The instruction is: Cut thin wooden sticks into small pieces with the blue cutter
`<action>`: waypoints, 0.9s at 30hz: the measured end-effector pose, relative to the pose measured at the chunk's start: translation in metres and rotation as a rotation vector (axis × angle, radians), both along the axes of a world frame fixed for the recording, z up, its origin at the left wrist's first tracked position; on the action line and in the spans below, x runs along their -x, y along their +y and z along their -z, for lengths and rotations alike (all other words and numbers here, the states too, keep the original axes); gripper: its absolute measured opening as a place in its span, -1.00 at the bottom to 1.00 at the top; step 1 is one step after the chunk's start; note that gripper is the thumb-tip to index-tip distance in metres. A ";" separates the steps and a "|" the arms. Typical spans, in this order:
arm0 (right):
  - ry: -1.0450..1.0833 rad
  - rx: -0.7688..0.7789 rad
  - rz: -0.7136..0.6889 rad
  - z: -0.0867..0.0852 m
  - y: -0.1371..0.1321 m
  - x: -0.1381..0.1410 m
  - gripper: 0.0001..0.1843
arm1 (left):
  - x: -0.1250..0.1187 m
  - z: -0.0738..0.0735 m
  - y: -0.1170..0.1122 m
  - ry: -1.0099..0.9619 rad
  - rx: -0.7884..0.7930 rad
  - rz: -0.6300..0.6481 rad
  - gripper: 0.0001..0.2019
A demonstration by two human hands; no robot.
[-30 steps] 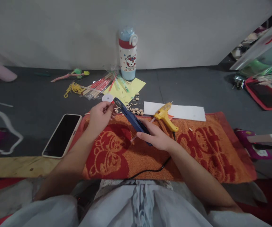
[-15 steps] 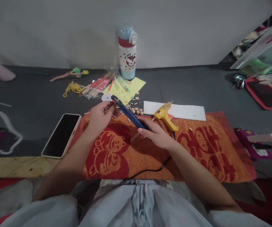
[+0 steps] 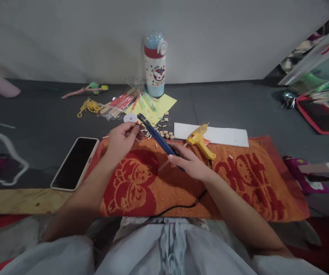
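My right hand [image 3: 187, 160] is closed around the lower end of a long dark-blue hand tool [image 3: 160, 140], whose exact kind I cannot make out. The tool slants up to the left and ends in a dark, narrow head. Close beside that head, my left hand [image 3: 123, 139] has its fingers pinched together. A small bit of red shows at its fingertips, but what it holds is mostly hidden. Short pieces of cut wooden stick [image 3: 167, 134] lie scattered behind the tool. A yellow glue gun [image 3: 199, 141] rests right of my right hand, partly on a white board [image 3: 227, 135].
An orange and red towel [image 3: 181, 191] covers the front of the table. A phone [image 3: 75, 164] lies at left. Behind are a bottle [image 3: 155, 70], yellow paper [image 3: 166, 104], bagged sticks [image 3: 118, 103], yellow cord [image 3: 89, 107] and a white disc [image 3: 130, 118]. A black cable [image 3: 181, 206] crosses the towel.
The blue tool's head has shifted slightly to the right, away from my left fingertips, and its handle end shows more below my right hand. My left hand has barely moved.
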State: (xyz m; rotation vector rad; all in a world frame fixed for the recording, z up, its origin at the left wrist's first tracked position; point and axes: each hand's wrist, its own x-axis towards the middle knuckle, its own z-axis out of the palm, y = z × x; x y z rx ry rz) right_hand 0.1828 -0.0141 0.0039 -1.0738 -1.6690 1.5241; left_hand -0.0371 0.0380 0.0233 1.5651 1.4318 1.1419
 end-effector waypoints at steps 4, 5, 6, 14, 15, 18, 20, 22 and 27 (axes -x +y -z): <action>0.025 0.034 -0.023 0.003 -0.001 -0.001 -0.51 | 0.001 -0.002 -0.002 0.050 -0.057 0.052 -0.85; 0.025 0.031 -0.022 0.004 -0.001 -0.001 -0.52 | 0.001 -0.002 -0.003 0.050 -0.060 0.059 -0.84; 0.025 0.029 -0.021 0.004 -0.002 -0.001 -0.53 | 0.001 -0.003 -0.003 0.048 -0.059 0.066 -0.84; 0.054 0.039 -0.047 0.000 -0.002 0.000 -0.48 | -0.001 -0.006 -0.005 0.052 -0.041 0.054 -0.87; 0.044 0.034 -0.049 0.000 -0.002 -0.001 -0.47 | -0.002 -0.007 -0.005 0.052 -0.038 0.054 -0.87; 0.023 0.046 -0.053 0.001 -0.002 -0.002 -0.45 | -0.003 -0.010 -0.006 0.060 -0.023 0.041 -0.87; 0.021 0.050 -0.045 0.003 -0.002 -0.002 -0.43 | -0.003 -0.011 -0.006 0.063 -0.010 0.039 -0.87; 0.023 0.046 -0.039 0.003 -0.002 -0.002 -0.43 | -0.003 -0.011 -0.006 0.064 -0.007 0.044 -0.88; 0.028 0.055 -0.041 0.003 -0.002 -0.002 -0.42 | -0.001 -0.008 -0.005 0.053 -0.021 0.081 -0.87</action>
